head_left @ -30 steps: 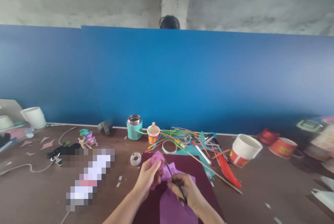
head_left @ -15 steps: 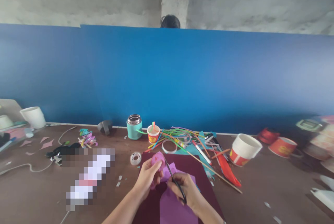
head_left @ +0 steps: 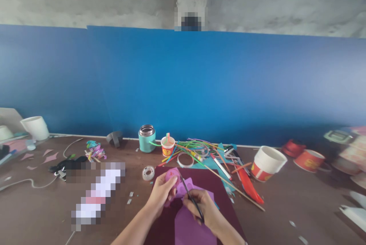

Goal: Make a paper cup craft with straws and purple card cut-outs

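Note:
Pinched in my left hand is a pink paper piece with a rounded edge and small red marks. My right hand is closed on black-handled scissors, whose blades point up and left to the edge of the pink piece. Whether the blades are cutting the paper I cannot tell. Beneath both hands lies purple paper, with lighter purple pieces above it, on a dark maroon sheet.
A tape roll lies left of the sheet. Behind stand a teal thermos jar and a small paper cup. Colourful pipe cleaners, a marker and a wooden stick are heaped to the right, near stacked paper cups. A blue partition stands behind.
Both hands, the pink paper and the scissors look almost unchanged. The view has shifted very slightly, and the head behind the partition has moved a little to the right.

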The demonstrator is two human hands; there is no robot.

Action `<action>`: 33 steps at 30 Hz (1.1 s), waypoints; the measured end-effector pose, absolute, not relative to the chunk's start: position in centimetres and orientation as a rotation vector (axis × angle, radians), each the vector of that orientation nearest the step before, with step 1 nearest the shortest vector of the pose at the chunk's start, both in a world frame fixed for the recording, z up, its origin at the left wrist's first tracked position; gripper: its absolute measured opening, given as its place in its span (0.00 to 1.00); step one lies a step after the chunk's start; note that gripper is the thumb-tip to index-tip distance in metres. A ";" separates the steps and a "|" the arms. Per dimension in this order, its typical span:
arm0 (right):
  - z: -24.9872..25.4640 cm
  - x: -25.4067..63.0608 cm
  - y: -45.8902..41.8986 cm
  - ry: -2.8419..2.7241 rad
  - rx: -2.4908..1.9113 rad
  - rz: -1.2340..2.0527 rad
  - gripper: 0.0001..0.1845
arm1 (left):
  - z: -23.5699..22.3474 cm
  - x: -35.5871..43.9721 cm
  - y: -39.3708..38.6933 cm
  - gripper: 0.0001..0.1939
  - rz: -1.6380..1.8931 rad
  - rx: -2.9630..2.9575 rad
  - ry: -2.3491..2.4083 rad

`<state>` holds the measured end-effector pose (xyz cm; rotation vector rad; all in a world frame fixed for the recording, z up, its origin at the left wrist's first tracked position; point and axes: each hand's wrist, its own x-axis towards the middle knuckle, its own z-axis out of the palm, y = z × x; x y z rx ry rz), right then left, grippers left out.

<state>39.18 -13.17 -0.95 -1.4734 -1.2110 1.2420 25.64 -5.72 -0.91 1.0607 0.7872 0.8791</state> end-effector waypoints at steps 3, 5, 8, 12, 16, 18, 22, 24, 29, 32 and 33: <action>-0.7 39.2 -13.2 -1.199 -1.476 1.250 0.20 | -1.0 25.6 -5.8 0.20 0.891 1.047 0.803; -0.7 39.2 -13.3 -1.187 -1.482 1.253 0.20 | -1.0 25.6 -5.8 0.21 0.896 1.037 0.815; -0.9 39.3 -13.2 -1.183 -1.492 1.249 0.19 | -1.0 25.6 -5.8 0.21 0.916 1.032 0.838; -1.6 39.3 -12.9 -1.178 -1.504 1.253 0.19 | -0.8 25.5 -5.6 0.22 0.930 1.068 0.828; -2.0 39.2 -12.8 -1.174 -1.469 1.265 0.19 | -0.7 25.7 -5.6 0.23 0.888 1.079 0.814; -1.7 39.2 -12.9 -1.176 -1.472 1.253 0.18 | -0.7 25.7 -5.7 0.23 0.888 1.074 0.824; -0.9 39.2 -13.2 -1.163 -1.478 1.253 0.18 | -0.8 25.8 -5.9 0.22 0.910 1.088 0.815; -0.7 39.2 -13.3 -1.167 -1.485 1.252 0.18 | -0.9 25.8 -5.9 0.23 0.909 1.090 0.799; -1.2 39.2 -13.1 -1.178 -1.496 1.258 0.16 | -0.8 25.8 -5.8 0.23 0.903 1.048 0.823; -1.7 39.3 -13.0 -1.181 -1.491 1.270 0.15 | -1.0 25.8 -5.7 0.23 0.913 1.054 0.833; -1.9 39.4 -13.0 -1.186 -1.484 1.275 0.15 | -1.1 25.7 -5.6 0.24 0.905 1.070 0.830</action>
